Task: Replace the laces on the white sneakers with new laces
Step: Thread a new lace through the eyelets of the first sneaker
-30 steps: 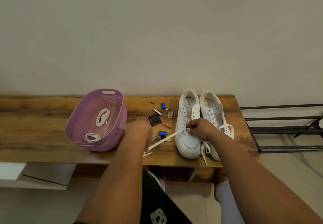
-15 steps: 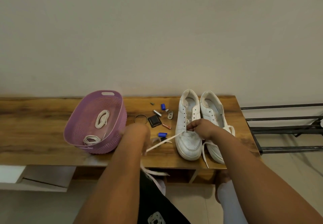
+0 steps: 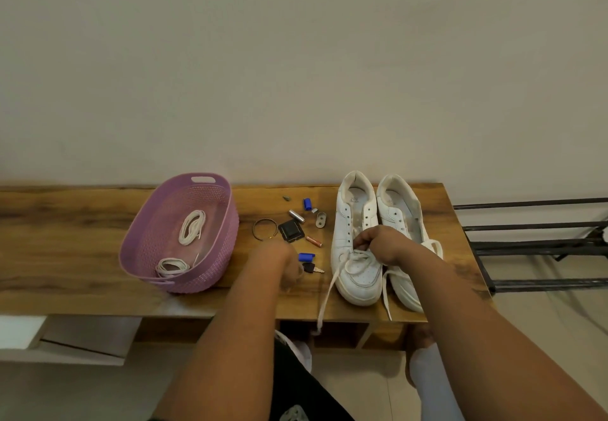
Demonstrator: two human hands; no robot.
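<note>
Two white sneakers stand side by side on the wooden table, toes toward me. My right hand pinches the old lace at the lower eyelets of the left sneaker. That lace runs loose off the shoe and hangs over the table's front edge. The right sneaker has its lace trailing beside it. My left hand hovers blurred left of the shoes, fingers loosely curled, holding nothing. A purple basket holds two coiled new laces.
Small items lie between basket and shoes: a ring bracelet, a black square piece, batteries, blue caps and a key. A black metal rack stands at the right of the table. The wall is close behind.
My left hand has let go of the lace it was pulling taut leftward. The freed lace now droops over the table edge. My right hand stayed on the left sneaker.
</note>
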